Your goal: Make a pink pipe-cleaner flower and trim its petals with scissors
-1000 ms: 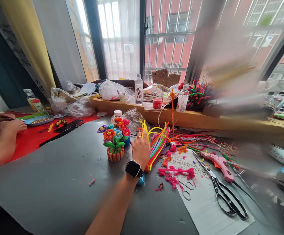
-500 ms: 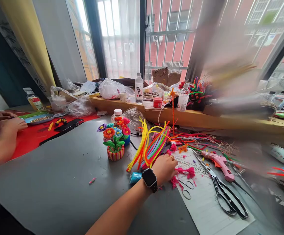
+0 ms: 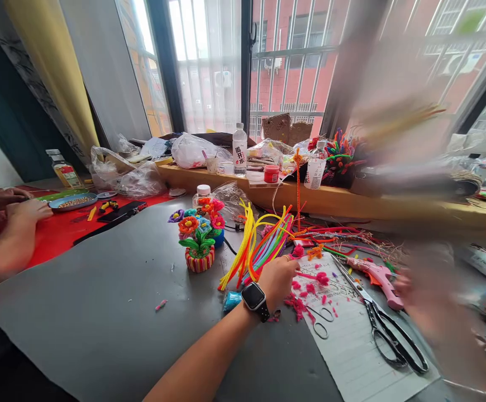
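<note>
The left hand [image 3: 277,277] grips a fuzzy pink pipe-cleaner stem [image 3: 315,277] over the white paper sheet [image 3: 352,349]; the right hand [image 3: 427,298] is too blurred to tell. Brushing the nearby pink plastic glue gun [image 3: 380,276] could push it against the black-handled scissors [image 3: 369,307].

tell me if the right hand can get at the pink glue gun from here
Probably yes: the right hand, though blurred, is close beside the pink glue gun, and nothing seems to lie between them.
</note>
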`<state>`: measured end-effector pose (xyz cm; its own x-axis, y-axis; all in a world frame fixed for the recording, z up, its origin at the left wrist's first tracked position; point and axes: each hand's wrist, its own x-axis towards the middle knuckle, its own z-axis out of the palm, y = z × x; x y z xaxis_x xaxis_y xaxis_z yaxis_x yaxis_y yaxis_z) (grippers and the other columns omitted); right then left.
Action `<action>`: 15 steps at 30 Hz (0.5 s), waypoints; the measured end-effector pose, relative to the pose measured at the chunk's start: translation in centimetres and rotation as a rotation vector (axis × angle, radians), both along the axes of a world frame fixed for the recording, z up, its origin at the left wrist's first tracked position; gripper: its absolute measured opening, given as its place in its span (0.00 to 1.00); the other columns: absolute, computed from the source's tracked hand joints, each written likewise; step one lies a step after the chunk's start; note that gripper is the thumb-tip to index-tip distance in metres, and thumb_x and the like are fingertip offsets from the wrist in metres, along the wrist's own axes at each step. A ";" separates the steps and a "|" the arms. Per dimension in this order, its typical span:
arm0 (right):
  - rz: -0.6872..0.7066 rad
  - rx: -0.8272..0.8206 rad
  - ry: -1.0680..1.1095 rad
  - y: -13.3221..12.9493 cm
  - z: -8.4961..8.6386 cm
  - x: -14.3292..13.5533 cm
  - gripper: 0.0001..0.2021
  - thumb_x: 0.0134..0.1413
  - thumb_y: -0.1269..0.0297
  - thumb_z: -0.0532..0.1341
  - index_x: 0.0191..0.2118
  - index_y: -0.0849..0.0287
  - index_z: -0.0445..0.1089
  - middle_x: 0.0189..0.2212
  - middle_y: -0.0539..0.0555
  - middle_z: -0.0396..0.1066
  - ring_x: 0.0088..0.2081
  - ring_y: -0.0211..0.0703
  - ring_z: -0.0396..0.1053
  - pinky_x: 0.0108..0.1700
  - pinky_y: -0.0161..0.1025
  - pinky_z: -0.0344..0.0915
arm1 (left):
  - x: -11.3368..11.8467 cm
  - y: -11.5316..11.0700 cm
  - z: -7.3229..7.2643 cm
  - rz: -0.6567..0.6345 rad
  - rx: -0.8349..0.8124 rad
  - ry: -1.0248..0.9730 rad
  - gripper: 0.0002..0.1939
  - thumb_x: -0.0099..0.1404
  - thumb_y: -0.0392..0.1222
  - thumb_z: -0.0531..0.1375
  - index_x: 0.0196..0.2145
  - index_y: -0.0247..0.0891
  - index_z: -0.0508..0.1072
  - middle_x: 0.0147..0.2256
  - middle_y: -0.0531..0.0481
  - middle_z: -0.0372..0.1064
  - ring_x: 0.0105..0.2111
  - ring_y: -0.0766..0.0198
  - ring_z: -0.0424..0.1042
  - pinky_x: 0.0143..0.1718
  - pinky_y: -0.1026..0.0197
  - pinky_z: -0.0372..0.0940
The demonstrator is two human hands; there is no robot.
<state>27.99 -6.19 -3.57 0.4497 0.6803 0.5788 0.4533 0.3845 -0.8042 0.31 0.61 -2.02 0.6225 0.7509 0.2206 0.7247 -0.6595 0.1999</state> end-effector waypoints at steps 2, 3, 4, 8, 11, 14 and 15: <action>0.142 -0.233 0.163 0.9 0.1 -4.1 0.15 0.45 0.50 0.58 0.38 0.53 0.69 0.31 0.57 0.71 0.31 0.45 0.70 0.32 0.43 0.68 | -0.3 0.1 0.4 0.026 0.008 -0.111 0.11 0.61 0.34 0.49 0.36 0.38 0.70 0.34 0.49 0.68 0.33 0.66 0.68 0.33 0.67 0.62; 0.176 -0.308 0.148 1.2 0.3 -5.8 0.19 0.43 0.50 0.60 0.42 0.53 0.66 0.36 0.57 0.70 0.37 0.48 0.69 0.35 0.43 0.68 | -0.4 0.1 0.6 0.035 0.011 -0.179 0.10 0.61 0.34 0.50 0.35 0.38 0.71 0.33 0.50 0.69 0.33 0.66 0.68 0.33 0.67 0.62; 0.193 -0.367 0.092 1.4 0.5 -7.3 0.23 0.41 0.51 0.61 0.45 0.54 0.65 0.40 0.58 0.69 0.43 0.50 0.66 0.39 0.45 0.67 | -0.6 0.1 0.9 0.036 0.014 -0.234 0.10 0.61 0.35 0.51 0.34 0.39 0.71 0.33 0.51 0.69 0.32 0.66 0.68 0.32 0.67 0.61; 0.281 -0.432 0.085 1.6 1.0 -10.2 0.26 0.41 0.49 0.60 0.48 0.55 0.63 0.46 0.58 0.65 0.46 0.49 0.64 0.41 0.44 0.66 | -1.0 0.1 1.7 0.008 0.022 -0.385 0.08 0.59 0.35 0.54 0.33 0.40 0.73 0.32 0.52 0.70 0.32 0.67 0.68 0.33 0.67 0.61; 0.368 -0.406 0.237 1.3 0.8 -10.3 0.23 0.42 0.51 0.60 0.45 0.57 0.65 0.38 0.56 0.69 0.33 0.42 0.69 0.33 0.39 0.68 | -1.1 0.0 2.0 -0.076 -0.005 -0.453 0.07 0.58 0.34 0.55 0.32 0.39 0.73 0.31 0.52 0.70 0.32 0.68 0.68 0.34 0.68 0.61; 0.433 -0.395 0.295 0.9 0.3 -9.9 0.16 0.41 0.56 0.63 0.37 0.59 0.69 0.24 0.51 0.68 0.25 0.36 0.65 0.25 0.33 0.65 | -1.1 0.1 2.1 -0.161 -0.044 -0.486 0.06 0.57 0.35 0.57 0.32 0.37 0.74 0.29 0.51 0.70 0.31 0.68 0.68 0.34 0.69 0.61; 0.438 -0.389 0.305 0.8 0.1 -9.7 0.14 0.41 0.57 0.64 0.34 0.60 0.70 0.22 0.50 0.67 0.23 0.35 0.64 0.24 0.32 0.63 | -1.1 0.2 2.2 -0.177 -0.054 -0.487 0.06 0.57 0.35 0.57 0.31 0.37 0.74 0.29 0.51 0.70 0.31 0.68 0.68 0.34 0.69 0.61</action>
